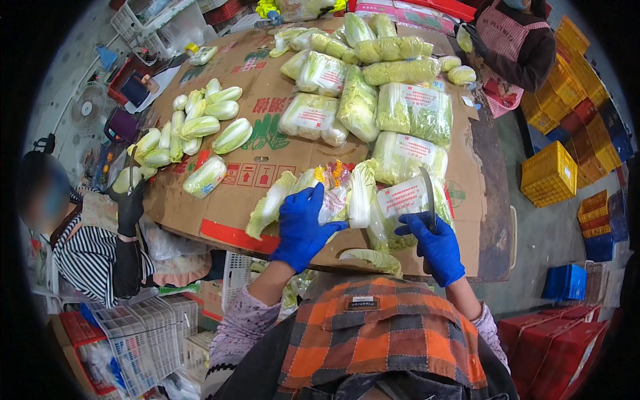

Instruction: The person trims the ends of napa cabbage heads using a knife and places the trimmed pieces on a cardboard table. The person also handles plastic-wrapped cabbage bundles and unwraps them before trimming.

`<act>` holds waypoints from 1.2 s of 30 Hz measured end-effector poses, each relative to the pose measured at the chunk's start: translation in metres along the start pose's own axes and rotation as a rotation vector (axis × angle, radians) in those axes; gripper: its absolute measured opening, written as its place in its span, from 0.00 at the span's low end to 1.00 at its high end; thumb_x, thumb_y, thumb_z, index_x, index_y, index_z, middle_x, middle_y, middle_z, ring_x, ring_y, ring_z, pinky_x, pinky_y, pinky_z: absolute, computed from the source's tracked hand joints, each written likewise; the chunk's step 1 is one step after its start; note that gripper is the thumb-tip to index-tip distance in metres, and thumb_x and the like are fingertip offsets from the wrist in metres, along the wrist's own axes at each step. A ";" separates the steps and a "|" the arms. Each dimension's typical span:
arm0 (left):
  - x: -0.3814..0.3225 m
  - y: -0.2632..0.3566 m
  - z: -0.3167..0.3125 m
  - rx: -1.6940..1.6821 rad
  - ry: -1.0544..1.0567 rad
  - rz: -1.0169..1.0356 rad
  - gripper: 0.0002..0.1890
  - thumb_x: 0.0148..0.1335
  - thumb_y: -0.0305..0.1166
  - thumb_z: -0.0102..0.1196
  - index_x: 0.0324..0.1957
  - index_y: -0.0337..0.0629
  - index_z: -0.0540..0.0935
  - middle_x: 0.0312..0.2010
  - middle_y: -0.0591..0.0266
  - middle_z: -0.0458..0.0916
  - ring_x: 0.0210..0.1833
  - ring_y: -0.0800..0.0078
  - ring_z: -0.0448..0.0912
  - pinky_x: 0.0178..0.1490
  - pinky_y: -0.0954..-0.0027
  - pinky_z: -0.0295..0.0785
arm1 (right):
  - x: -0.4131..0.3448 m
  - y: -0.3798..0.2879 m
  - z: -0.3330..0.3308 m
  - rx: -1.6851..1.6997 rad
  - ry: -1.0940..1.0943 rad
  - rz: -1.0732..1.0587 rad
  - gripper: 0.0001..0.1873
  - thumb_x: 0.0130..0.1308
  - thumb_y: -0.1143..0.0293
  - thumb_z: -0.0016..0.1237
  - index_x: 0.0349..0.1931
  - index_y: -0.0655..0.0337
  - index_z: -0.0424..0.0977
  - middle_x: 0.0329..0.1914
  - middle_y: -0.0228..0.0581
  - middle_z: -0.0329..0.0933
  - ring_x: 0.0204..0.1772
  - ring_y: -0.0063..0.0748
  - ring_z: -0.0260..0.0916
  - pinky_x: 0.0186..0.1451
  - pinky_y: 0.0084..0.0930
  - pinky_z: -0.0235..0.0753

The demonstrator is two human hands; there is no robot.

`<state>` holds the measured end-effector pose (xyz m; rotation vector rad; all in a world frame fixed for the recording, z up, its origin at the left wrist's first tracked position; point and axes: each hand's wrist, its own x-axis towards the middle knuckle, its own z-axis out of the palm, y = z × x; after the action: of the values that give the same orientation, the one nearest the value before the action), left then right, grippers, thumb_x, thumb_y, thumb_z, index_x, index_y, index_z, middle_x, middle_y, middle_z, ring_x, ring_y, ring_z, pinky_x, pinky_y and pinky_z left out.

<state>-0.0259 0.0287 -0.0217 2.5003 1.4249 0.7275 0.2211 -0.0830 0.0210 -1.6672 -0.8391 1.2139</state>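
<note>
My left hand (303, 225), in a blue glove, lies on a plastic-wrapped napa cabbage pack with orange ties (336, 192) near the table's front edge; how firmly it grips is hidden. My right hand (434, 245), also gloved, is closed around the handle of a knife with a curved blade (428, 187), above a labelled pack of cabbages (404, 200). Between the hands lies a cabbage leaf with a broad white rib (360, 200). Another leaf (270, 202) rests left of my left hand, and a loose one (375, 259) lies at the edge before me.
Wrapped cabbages (400, 107) are piled at the table's back right, small bare cabbages (200, 125) at the left. A co-worker in stripes (100, 255) holds a knife at the left; another in a checked apron (505, 45) stands at back right. Yellow crates (548, 175) stand on the floor.
</note>
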 end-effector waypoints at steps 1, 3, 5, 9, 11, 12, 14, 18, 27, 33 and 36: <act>0.004 0.002 0.009 0.042 0.024 -0.010 0.33 0.48 0.39 0.71 0.57 0.39 0.76 0.48 0.49 0.79 0.50 0.52 0.76 0.54 0.56 0.69 | -0.002 -0.002 -0.001 0.024 -0.012 0.008 0.13 0.72 0.62 0.47 0.47 0.60 0.79 0.35 0.31 0.84 0.22 0.12 0.63 0.23 0.13 0.62; 0.008 -0.007 0.027 0.029 0.039 0.015 0.25 0.51 0.37 0.69 0.51 0.39 0.79 0.43 0.51 0.81 0.46 0.55 0.77 0.52 0.56 0.69 | -0.003 0.005 -0.005 0.051 -0.017 -0.002 0.13 0.73 0.62 0.46 0.47 0.60 0.79 0.35 0.31 0.84 0.23 0.12 0.64 0.23 0.13 0.62; 0.009 -0.027 0.040 -0.075 0.024 0.083 0.16 0.55 0.34 0.66 0.44 0.38 0.81 0.38 0.54 0.82 0.42 0.57 0.78 0.49 0.56 0.70 | -0.003 0.007 -0.008 0.084 -0.022 -0.016 0.13 0.73 0.63 0.46 0.47 0.61 0.78 0.35 0.31 0.84 0.23 0.12 0.64 0.23 0.12 0.61; 0.021 -0.020 0.032 -0.663 0.073 -0.337 0.07 0.62 0.30 0.59 0.39 0.37 0.81 0.33 0.57 0.82 0.41 0.62 0.80 0.49 0.60 0.74 | -0.005 0.011 -0.006 0.137 -0.062 -0.013 0.13 0.73 0.62 0.46 0.46 0.60 0.79 0.34 0.31 0.83 0.24 0.11 0.64 0.24 0.12 0.61; 0.025 -0.012 0.034 -0.452 0.172 -0.224 0.11 0.63 0.34 0.59 0.42 0.37 0.80 0.35 0.57 0.83 0.44 0.59 0.80 0.54 0.58 0.73 | -0.005 0.015 -0.002 0.125 -0.101 0.009 0.13 0.72 0.62 0.46 0.46 0.59 0.79 0.34 0.31 0.83 0.25 0.11 0.64 0.24 0.12 0.61; 0.026 -0.003 0.038 -0.290 0.209 -0.156 0.11 0.63 0.35 0.60 0.42 0.37 0.80 0.35 0.56 0.82 0.44 0.58 0.80 0.54 0.57 0.72 | -0.005 0.016 0.000 0.103 -0.118 0.029 0.13 0.72 0.61 0.47 0.45 0.59 0.79 0.34 0.31 0.83 0.25 0.11 0.64 0.25 0.11 0.61; 0.023 0.001 0.041 -0.062 0.136 -0.092 0.13 0.61 0.37 0.61 0.40 0.38 0.81 0.37 0.54 0.82 0.44 0.54 0.79 0.52 0.56 0.72 | -0.005 0.012 0.002 0.072 -0.151 0.052 0.13 0.73 0.62 0.46 0.46 0.61 0.78 0.36 0.37 0.84 0.26 0.13 0.67 0.26 0.12 0.63; 0.014 -0.015 0.053 -0.022 0.089 -0.049 0.14 0.57 0.39 0.64 0.31 0.37 0.80 0.30 0.50 0.80 0.36 0.54 0.78 0.43 0.56 0.71 | -0.007 0.012 0.005 -0.015 -0.177 0.027 0.14 0.72 0.58 0.47 0.45 0.58 0.79 0.32 0.30 0.83 0.24 0.16 0.65 0.27 0.17 0.65; -0.012 -0.005 0.015 -0.767 0.213 -0.506 0.09 0.62 0.31 0.57 0.33 0.34 0.80 0.27 0.65 0.78 0.31 0.77 0.72 0.39 0.71 0.69 | 0.013 0.025 0.019 -0.790 -0.123 -0.578 0.15 0.70 0.55 0.46 0.39 0.59 0.75 0.33 0.56 0.78 0.36 0.61 0.74 0.37 0.48 0.73; -0.026 0.030 -0.011 -0.756 0.365 -0.420 0.05 0.65 0.26 0.53 0.36 0.35 0.79 0.30 0.64 0.79 0.36 0.77 0.76 0.44 0.72 0.72 | 0.019 -0.016 0.029 -0.046 -0.365 0.139 0.22 0.67 0.49 0.52 0.46 0.61 0.76 0.31 0.36 0.80 0.28 0.29 0.73 0.29 0.27 0.70; -0.025 0.049 -0.025 -0.847 0.383 -0.360 0.03 0.67 0.24 0.52 0.38 0.36 0.78 0.33 0.64 0.79 0.38 0.76 0.78 0.46 0.72 0.73 | 0.012 -0.026 0.042 0.157 -0.377 0.130 0.26 0.64 0.53 0.57 0.53 0.64 0.72 0.39 0.31 0.77 0.33 0.18 0.70 0.31 0.17 0.68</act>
<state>-0.0117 -0.0205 0.0101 1.4727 1.2348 1.4045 0.1840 -0.0512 0.0356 -1.4046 -0.8432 1.6735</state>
